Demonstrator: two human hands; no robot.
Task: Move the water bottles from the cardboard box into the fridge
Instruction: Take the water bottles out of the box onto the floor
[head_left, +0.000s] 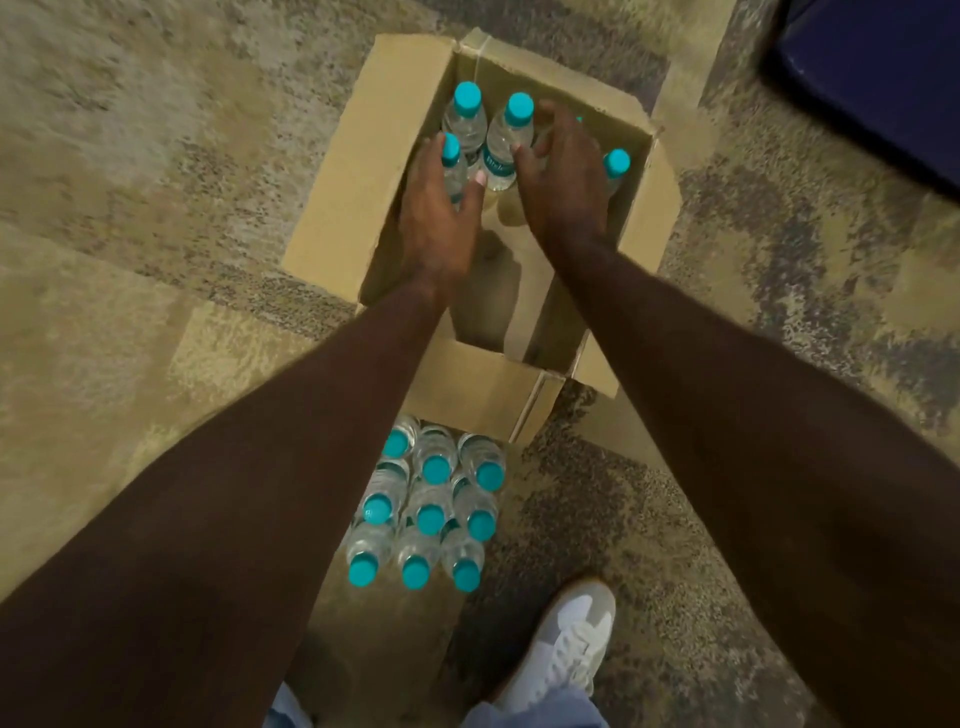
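An open cardboard box (358, 171) stands on the carpet with several clear water bottles with teal caps upright in its far half. My left hand (434, 218) is wrapped around one bottle (451, 161) at the box's left side. My right hand (563, 182) reaches over the bottles on the right, its fingers curled against a labelled bottle (506, 140); a bottle under the palm is mostly hidden. Another bottle (615, 163) stands by the right wall and one (466, 111) at the back. The near half of the box floor is bare. No fridge is in view.
Several more teal-capped bottles (431, 504) stand grouped on the carpet just in front of the box's near flap (478, 384). My white shoe (563, 649) is at the bottom. A dark blue object (872, 78) fills the top right corner.
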